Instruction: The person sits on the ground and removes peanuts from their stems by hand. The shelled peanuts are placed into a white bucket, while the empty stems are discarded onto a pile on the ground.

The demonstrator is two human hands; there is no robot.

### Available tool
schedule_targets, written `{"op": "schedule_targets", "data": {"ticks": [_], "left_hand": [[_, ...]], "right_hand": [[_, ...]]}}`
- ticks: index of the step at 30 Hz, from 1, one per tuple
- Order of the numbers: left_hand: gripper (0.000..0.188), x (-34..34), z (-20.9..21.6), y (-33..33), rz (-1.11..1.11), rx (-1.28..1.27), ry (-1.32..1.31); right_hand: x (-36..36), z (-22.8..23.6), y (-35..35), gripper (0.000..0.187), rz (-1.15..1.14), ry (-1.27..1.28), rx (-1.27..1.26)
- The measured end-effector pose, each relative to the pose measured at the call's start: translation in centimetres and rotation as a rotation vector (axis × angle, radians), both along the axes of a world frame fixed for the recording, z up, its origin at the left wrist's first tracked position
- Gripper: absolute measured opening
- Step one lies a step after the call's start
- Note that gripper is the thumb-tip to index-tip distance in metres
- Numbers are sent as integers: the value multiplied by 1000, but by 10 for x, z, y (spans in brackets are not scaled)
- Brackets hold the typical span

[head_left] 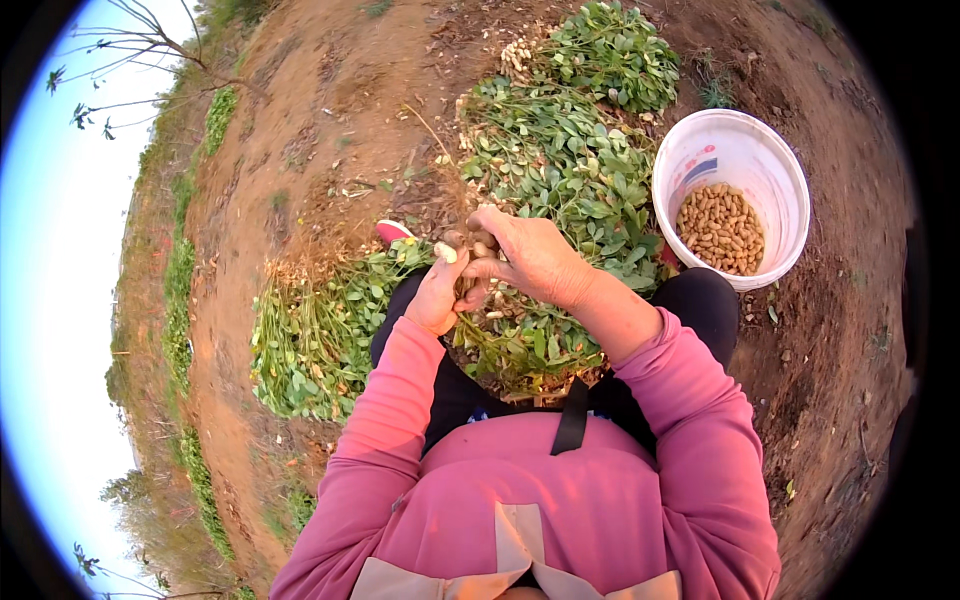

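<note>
Just left of centre, your left hand point(437, 298) grips the peanuts point(484, 243), mid-frame between both hands; your right hand point(543, 262) pinches them too. Best twist gently, keeping them whole for the white bucket point(784, 190), upper right.

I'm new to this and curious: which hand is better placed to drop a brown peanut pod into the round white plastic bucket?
Probably the right bare hand: the round white plastic bucket stands open on that side. The left bare hand is farther from it. Both are at the brown peanut pods.
</note>
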State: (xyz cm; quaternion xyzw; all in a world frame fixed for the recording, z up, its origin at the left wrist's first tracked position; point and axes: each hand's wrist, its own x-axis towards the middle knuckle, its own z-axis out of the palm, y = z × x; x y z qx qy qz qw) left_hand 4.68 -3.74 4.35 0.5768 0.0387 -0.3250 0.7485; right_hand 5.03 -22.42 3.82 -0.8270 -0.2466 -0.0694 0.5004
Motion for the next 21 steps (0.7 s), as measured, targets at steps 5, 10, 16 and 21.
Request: {"op": "schedule_targets", "data": {"ticks": [5, 10, 16, 21], "left_hand": [[43, 2, -8, -7, 56, 212, -62], [43, -7, 2, -11, -4, 94, -70], [49, -12, -7, 15, -34, -168, 2], [51, -13, 0, 12, -87, -86, -44]], "right_hand": [[-1, 4, -5, 33, 49, 112, -21], [6, -11, -7, 18, 344, 402, 583], [9, 10, -29, 27, 291, 695, 1064], [10, -14, -10, 28, 263, 821, 766]]}}
